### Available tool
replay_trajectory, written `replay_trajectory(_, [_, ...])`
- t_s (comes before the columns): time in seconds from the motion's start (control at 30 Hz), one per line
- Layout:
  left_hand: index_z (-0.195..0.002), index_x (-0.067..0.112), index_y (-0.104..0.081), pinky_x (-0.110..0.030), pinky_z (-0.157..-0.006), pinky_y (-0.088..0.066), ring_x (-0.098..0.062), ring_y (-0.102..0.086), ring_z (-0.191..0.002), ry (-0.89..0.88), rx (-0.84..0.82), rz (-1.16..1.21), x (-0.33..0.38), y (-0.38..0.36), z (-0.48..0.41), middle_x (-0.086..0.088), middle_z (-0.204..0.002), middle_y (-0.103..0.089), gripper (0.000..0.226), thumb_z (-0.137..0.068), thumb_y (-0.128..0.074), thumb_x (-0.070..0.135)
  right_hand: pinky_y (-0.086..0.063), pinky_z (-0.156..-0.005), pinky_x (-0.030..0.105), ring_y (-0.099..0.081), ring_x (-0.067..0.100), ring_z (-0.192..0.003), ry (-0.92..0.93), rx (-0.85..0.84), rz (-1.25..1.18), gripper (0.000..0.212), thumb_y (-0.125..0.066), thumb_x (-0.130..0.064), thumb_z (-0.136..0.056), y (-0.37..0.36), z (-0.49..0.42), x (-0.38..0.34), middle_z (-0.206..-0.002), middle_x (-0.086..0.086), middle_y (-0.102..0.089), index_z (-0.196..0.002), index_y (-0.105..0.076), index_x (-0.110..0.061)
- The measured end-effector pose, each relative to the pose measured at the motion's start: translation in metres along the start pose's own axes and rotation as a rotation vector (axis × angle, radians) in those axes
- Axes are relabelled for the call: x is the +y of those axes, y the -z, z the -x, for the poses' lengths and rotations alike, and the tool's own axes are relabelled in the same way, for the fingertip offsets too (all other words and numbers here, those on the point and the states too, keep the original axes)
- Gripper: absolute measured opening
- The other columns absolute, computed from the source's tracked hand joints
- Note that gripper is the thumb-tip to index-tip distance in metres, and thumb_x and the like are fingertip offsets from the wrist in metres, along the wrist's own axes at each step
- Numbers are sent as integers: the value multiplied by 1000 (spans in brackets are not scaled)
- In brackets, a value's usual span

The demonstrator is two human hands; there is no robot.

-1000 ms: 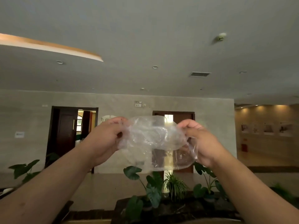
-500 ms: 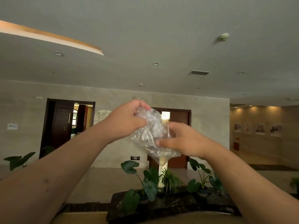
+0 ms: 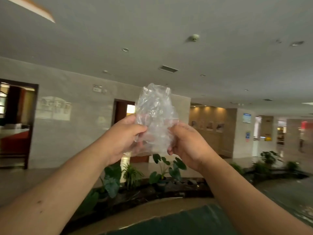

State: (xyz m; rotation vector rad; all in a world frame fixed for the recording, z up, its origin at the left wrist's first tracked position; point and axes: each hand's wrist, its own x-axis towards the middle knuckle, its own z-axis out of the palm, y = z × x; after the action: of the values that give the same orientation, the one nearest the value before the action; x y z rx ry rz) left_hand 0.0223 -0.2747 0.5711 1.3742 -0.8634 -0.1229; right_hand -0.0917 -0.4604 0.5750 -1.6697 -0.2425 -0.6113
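Note:
A crumpled clear plastic bag [image 3: 155,114] stands upright in the air in front of me, at arm's length. My left hand [image 3: 124,137] grips its lower left edge, thumb over the front of the film. My right hand [image 3: 185,141] grips its lower right edge with curled fingers. The bag's upper part rises free above both hands. I can see the wall and a doorway through the film. Nothing shows inside the bag.
Below the hands runs a dark planter bed [image 3: 152,189] with several leafy green plants. A tan rounded edge and a dark green surface [image 3: 177,223] lie at the bottom. Doorways [image 3: 17,122] open in the far wall; a lit corridor [image 3: 211,122] runs right.
The bag was stretched wide between both hands, then bunched together; now it is held upright with the hands at its lower edges. The view has swung to the right.

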Motion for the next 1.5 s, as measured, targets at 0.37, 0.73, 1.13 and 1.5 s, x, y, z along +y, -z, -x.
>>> replay_trajectory(0.37, [-117,22,-76,-38,-64,-57,-30,-78,-91,50,-347,67,9,-198,-10,-13,-115,-79,41,-88,-74,50,-60,-75,53,-66,44,-77,86,313,385,29,-49,2,-102,173,102,-39,-93,38,-69,-94,-77,-2])
replay_trajectory(0.73, [-96,44,-60,-15,-41,-47,0,-64,-55,-355,-331,-338,-46,-500,10,7,-76,-70,19,-91,-78,46,-65,-70,44,-82,33,-83,-118,707,416,19,-77,-11,-93,400,268,-31,-98,12,-84,-112,-75,-13])
replay_trajectory(1.13, [-121,40,-66,-33,-82,-52,-12,-64,-102,-51,-1071,-739,-453,-646,174,11,-127,-62,43,-85,-74,61,-64,-68,56,-73,39,-73,-855,913,589,17,-68,-7,-83,449,540,321,-82,13,-70,-92,-59,-18])
replay_trajectory(1.5, [-127,18,-73,-69,-120,-24,-49,-29,-152,-309,-1073,-1104,-744,-595,336,-17,-173,-29,65,-81,-71,64,-36,-48,34,-56,20,-60,-1235,913,606,24,-58,-30,-73,336,759,639,-72,-5,-60,-91,-41,-32])
